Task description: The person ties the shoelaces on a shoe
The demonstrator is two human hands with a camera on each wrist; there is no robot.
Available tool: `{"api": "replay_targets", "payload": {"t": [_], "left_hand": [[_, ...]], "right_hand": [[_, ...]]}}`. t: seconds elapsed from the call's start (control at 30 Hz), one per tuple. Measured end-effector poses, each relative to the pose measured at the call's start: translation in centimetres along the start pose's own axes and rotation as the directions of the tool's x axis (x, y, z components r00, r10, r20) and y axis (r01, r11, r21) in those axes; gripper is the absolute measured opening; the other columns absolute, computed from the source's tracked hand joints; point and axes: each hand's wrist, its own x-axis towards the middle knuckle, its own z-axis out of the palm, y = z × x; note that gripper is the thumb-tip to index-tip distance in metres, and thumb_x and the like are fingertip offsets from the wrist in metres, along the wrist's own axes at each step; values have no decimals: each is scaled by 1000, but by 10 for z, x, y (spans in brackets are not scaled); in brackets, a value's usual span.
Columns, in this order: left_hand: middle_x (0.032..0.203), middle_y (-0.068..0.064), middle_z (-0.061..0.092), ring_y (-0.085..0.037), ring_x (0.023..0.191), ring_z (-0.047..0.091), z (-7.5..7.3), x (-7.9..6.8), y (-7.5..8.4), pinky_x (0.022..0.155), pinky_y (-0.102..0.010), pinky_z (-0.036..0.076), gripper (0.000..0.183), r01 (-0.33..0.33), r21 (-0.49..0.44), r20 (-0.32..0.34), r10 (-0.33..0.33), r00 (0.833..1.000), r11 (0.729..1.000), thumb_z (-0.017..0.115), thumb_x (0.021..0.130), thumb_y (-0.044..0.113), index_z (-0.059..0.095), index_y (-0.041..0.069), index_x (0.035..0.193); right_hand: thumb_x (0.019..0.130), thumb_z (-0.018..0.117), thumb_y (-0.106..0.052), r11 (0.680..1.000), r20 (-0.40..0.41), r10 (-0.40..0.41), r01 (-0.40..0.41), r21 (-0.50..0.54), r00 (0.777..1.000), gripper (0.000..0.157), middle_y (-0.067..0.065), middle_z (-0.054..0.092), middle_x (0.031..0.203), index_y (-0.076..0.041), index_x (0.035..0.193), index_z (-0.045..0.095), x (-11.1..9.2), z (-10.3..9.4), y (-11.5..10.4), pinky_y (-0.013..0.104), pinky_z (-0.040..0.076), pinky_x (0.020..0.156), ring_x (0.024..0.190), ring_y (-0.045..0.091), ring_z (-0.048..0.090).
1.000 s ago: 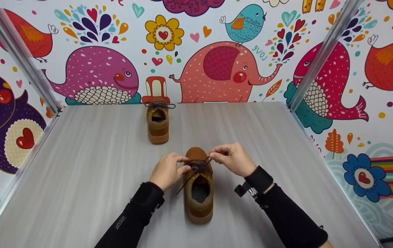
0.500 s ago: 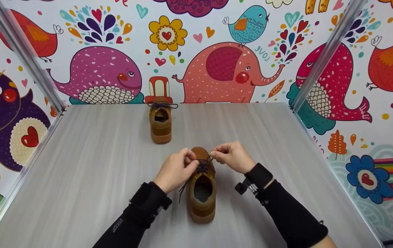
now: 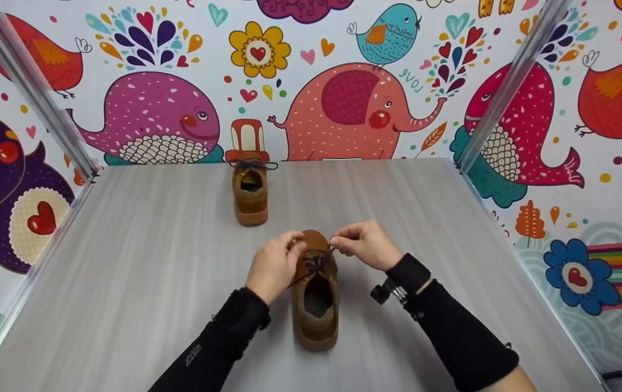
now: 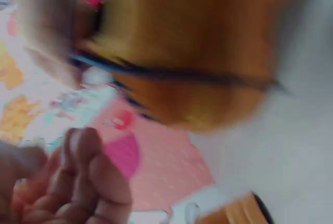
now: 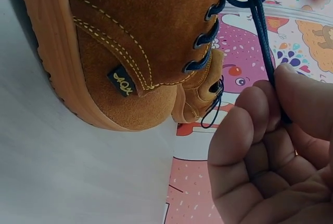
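A brown suede shoe (image 3: 315,326) stands toe-away on the tabletop, its dark blue laces (image 3: 317,263) crossing the tongue. My right hand (image 3: 368,245) is at the toe's right side, thumb and forefinger pinching a doubled length of shoelace (image 5: 260,26), pulled taut from the top eyelets. On the other side, my left hand (image 3: 275,267) is beside the toe. Its fingers (image 4: 99,177) are loosely bent with the thumb apart, and nothing shows between them. A loose lace end (image 4: 182,75) trails across the shoe in the blurred left wrist view.
A matching brown shoe (image 3: 251,204), its laces tied in a bow, stands farther back against the patterned wall (image 3: 343,130). Side panels with metal corner rails (image 3: 493,117) flank the light grey wooden tabletop (image 3: 142,245).
My left fingers came together over the laces, then parted and drew slightly left. My right hand keeps its pinch on the shoelace, almost in place.
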Motion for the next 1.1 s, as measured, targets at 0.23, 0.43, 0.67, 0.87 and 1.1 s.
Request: {"api": "replay_targets", "payload": {"t": [0.23, 0.43, 0.67, 0.87, 1.1], "left_hand": [[110, -11, 81, -25, 99, 77, 13, 6, -9, 86, -41, 62, 27, -51, -8, 94, 52, 994, 999, 79, 97, 21, 82, 6, 120], [96, -2, 83, -11, 79, 73, 17, 11, 0, 72, -27, 57, 14, -1, -49, 133, 8, 991, 999, 77, 100, 19, 85, 9, 106], [64, 6, 55, -6, 57, 44, 17, 16, 0, 57, -21, 34, 25, 63, -124, 157, -43, 987, 990, 66, 101, 12, 74, 8, 78], [78, -1, 72, -8, 67, 53, 16, 16, -5, 65, -22, 42, 22, 77, -180, 204, -39, 978, 981, 68, 105, 21, 81, 8, 93], [92, -6, 81, -8, 73, 61, 16, 15, -6, 69, -24, 48, 21, 103, -195, 185, -66, 981, 975, 69, 106, 23, 84, 8, 103]], "right_hand": [[102, 74, -16, 999, -14, -31, 31, 23, 999, 16, 6, 74, 77, -3, 103, 84, 1, 0, -5, 20, 51, 64, 67, 5, 61], [102, 76, -19, 998, -49, -46, 48, 41, 998, 18, 9, 76, 76, -4, 101, 85, 2, 4, -17, 19, 49, 62, 65, 5, 61], [102, 76, -21, 995, -65, -86, 89, 44, 994, 16, 10, 74, 74, -9, 99, 86, 0, 9, -29, 20, 46, 60, 63, 6, 59], [101, 76, -19, 995, -86, -89, 93, 42, 992, 15, 10, 77, 77, -9, 98, 86, -1, 11, -29, 19, 47, 60, 64, 4, 60], [102, 76, -24, 995, -61, -96, 97, 13, 993, 23, 10, 82, 96, -5, 113, 82, -14, 14, -23, 21, 56, 70, 79, 9, 72]]}}
